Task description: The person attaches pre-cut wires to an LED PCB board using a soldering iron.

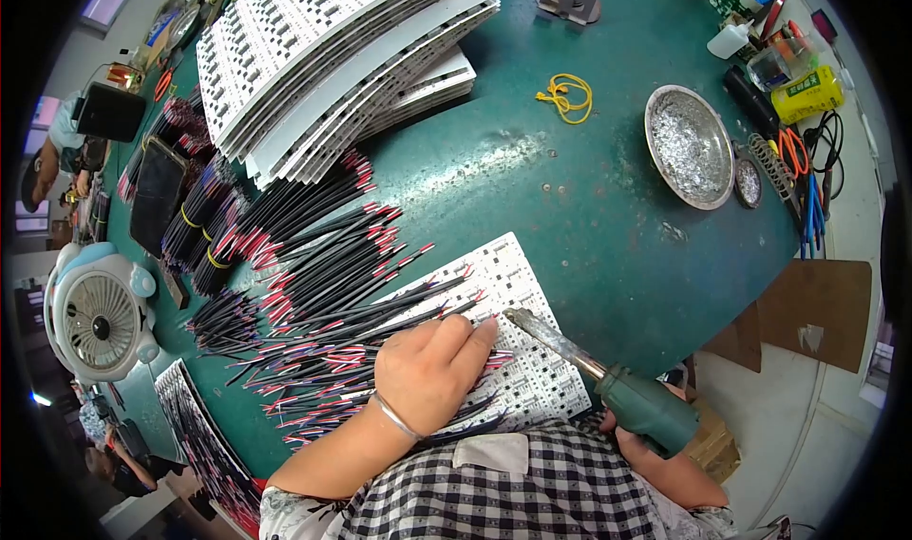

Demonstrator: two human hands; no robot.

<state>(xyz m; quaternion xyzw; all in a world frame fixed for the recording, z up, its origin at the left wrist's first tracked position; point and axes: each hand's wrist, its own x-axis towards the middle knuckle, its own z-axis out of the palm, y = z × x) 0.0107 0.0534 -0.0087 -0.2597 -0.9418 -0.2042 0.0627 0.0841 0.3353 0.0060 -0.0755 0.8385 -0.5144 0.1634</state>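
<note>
Green matting covers the worktable (608,236), the largest thing in view, and it fills the picture from nine o'clock round to three. At eleven to twelve o'clock on it lies a fanned stack of white circuit strips (332,56), tilted like spread cards. Below that, from nine o'clock towards the centre, spreads a big heap of black-and-red wire pairs (313,284), some bundled with yellow bands, the loose ones reaching down over the white circuit panel (518,298) that lies at six o'clock, just in front of the person. At nine o'clock, off the table's edge, stands a small pale desk fan (98,314). At two o'clock sits a round metal dish (689,146) with silvery scraps inside, and beside it at three o'clock a clutter of bottles and hand tools. A loop of yellow rubber bands (566,96) lies at one o'clock.

The soldering iron (608,378), green-handled with a long grey tip, lies at five o'clock; its tip meets the panel just beside the left fingertips. The right hand (635,440) is wrapped fully round the green handle, mostly hidden beneath it. The left hand (432,364), a bangle at its wrist, lies palm down at six o'clock, fingers closed together and pressing wire ends flat onto the panel.
</note>
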